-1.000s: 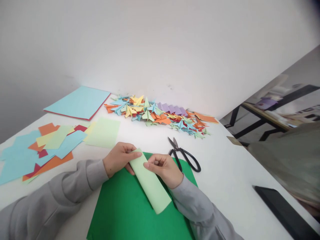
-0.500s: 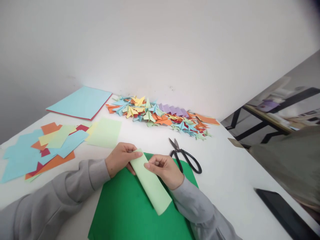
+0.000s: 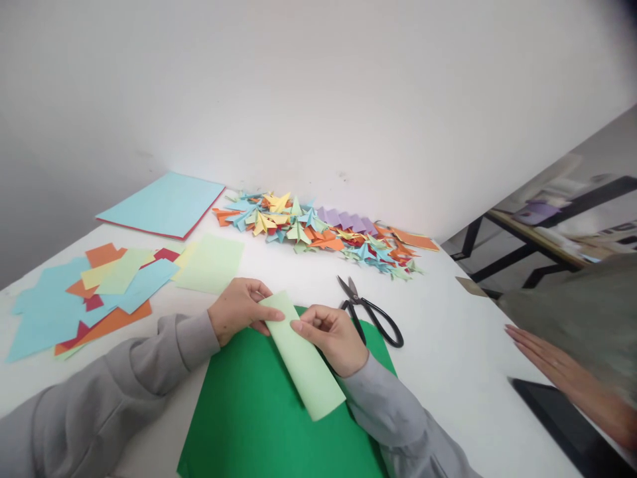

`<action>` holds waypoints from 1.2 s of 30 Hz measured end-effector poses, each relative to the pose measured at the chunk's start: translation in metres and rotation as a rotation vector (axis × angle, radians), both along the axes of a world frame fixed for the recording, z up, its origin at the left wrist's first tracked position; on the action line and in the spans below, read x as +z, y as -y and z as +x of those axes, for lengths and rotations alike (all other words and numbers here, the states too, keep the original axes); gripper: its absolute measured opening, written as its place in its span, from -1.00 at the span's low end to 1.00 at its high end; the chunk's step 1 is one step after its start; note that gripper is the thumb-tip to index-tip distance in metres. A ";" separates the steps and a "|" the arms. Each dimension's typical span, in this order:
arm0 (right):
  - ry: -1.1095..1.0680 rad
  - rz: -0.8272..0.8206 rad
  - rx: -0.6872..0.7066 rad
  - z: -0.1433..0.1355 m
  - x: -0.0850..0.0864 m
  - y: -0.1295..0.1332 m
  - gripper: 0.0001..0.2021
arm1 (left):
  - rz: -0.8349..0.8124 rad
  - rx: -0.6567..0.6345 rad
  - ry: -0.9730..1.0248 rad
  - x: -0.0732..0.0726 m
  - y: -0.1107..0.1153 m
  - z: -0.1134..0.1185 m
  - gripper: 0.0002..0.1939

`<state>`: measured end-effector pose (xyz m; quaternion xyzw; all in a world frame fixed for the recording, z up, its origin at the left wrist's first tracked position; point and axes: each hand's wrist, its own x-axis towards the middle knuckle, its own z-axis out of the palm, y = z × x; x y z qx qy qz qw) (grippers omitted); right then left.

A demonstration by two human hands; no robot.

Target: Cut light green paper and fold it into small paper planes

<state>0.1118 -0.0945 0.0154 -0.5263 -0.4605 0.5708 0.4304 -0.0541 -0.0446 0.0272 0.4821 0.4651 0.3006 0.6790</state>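
Observation:
A light green paper, folded over into a long strip, slants above a dark green sheet. My left hand pinches its upper left end, thumb on top. My right hand grips the right edge near the top between thumb and fingers. Black-handled scissors lie partly open just beyond my right hand, one handle loop partly hidden by it. Flat light green squares rest beyond my left hand.
Coloured paper pieces lie at the left, a blue sheet behind them. Folded paper planes line the wall. At the right, another person's hand is beside a black tablet-like object.
Another person's hand has come into view at the right edge of the table. The folded paper has shifted slightly, still held in both my hands.

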 end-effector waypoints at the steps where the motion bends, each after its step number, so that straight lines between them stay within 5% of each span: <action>1: -0.002 -0.002 -0.006 0.000 0.000 0.000 -0.68 | -0.008 0.023 -0.002 0.000 -0.001 0.000 -0.55; 21: -0.037 0.012 -0.071 0.001 0.002 0.000 -0.66 | 0.012 0.169 0.227 0.000 0.000 0.000 -0.66; 26: -0.029 0.056 -0.090 0.000 0.001 0.002 -0.67 | -0.139 -0.065 0.366 -0.002 0.009 0.004 -0.72; 29: -0.030 0.060 -0.068 0.000 0.001 0.002 -0.68 | -0.147 -0.106 0.338 -0.003 0.012 0.004 -0.73; 36: -0.040 0.057 -0.067 -0.001 0.002 0.001 -0.68 | -0.110 0.045 0.182 0.002 0.006 0.003 -0.72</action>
